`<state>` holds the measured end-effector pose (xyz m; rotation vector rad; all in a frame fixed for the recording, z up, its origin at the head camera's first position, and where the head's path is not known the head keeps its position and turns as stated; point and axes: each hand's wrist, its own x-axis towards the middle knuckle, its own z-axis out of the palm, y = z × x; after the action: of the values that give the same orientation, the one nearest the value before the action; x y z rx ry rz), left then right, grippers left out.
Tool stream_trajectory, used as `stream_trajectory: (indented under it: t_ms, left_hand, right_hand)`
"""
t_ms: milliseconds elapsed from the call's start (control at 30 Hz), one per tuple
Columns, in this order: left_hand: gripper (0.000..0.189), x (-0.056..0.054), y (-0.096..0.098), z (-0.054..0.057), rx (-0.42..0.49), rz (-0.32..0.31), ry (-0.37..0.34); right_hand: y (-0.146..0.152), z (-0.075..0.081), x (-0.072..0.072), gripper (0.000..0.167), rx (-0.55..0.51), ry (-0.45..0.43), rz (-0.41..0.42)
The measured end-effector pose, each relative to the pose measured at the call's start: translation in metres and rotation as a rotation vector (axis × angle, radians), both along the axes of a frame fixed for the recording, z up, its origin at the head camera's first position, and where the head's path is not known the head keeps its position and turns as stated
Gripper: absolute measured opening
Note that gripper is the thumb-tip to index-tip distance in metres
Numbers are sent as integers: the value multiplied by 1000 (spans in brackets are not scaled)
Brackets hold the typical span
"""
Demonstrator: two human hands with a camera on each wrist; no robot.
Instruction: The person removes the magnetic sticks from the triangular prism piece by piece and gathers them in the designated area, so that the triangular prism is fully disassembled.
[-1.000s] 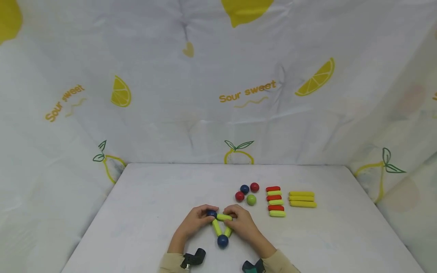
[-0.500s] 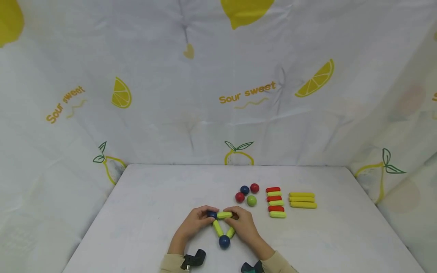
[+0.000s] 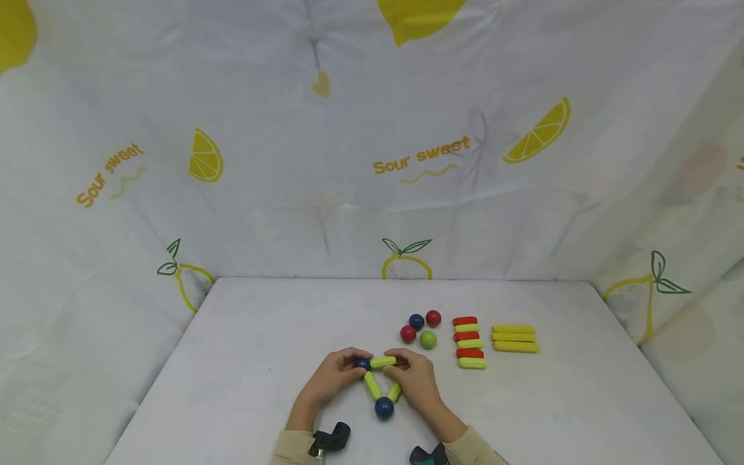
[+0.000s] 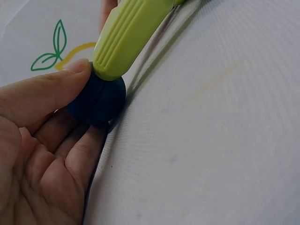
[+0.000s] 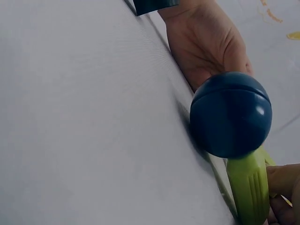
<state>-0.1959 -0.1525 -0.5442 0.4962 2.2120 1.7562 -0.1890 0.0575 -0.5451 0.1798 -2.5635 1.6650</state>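
My left hand (image 3: 332,380) pinches a dark blue ball (image 3: 363,365) between thumb and fingers. From that ball a light green rod (image 3: 382,362) runs right to my right hand (image 3: 418,381), whose thumb and fingers pinch its far end. A second light green rod (image 3: 372,386) slants down to another blue ball (image 3: 384,408), nearest the person. A third light green rod (image 3: 395,392) rises from it towards the right hand, its upper end hidden there. In the left wrist view, the grooved green rod (image 4: 131,35) meets the held blue ball (image 4: 99,101).
Two red balls (image 3: 433,318), a blue ball (image 3: 416,321) and a green ball (image 3: 428,340) lie beyond the hands. To their right is a column of several short red and light green rods (image 3: 468,343). Three longer yellow rods (image 3: 515,338) lie farther right on the white table (image 3: 232,361).
The upper green rod's right end has swung away from the person with my right hand. The near blue ball has slid slightly right. My left hand keeps its pinch.
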Motion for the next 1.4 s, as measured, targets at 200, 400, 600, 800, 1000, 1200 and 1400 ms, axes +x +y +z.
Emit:
stream_trajectory:
  t_ms: [200,400,600,800,1000,1200,1400]
  left_hand:
    - [29,-1,-1,1,8,7,0]
    - [30,-2,-1,-3,-1,8,-10]
    - [29,-1,-1,-2,-10,15,6]
    - [29,-1,-1,0,-7,17,-7]
    - [29,0,0,-1,-7,24,-6]
    - [30,0,0,-1,-6,16,-7]
    - [30,0,0,-1,-7,20,-4]
  right_hand:
    - [6,4,-3,23,-57,-58,-118]
    - [16,10,-2,27,-90,-74,-80]
    - [40,26,2,29,-103,-79,-24]
    - [82,37,8,29,5,-107,-2]
    - [125,33,15,32,74,-133,-37]
    - [149,27,25,34,160,-222,-104]
    - [154,21,28,31,123,-247,-120]
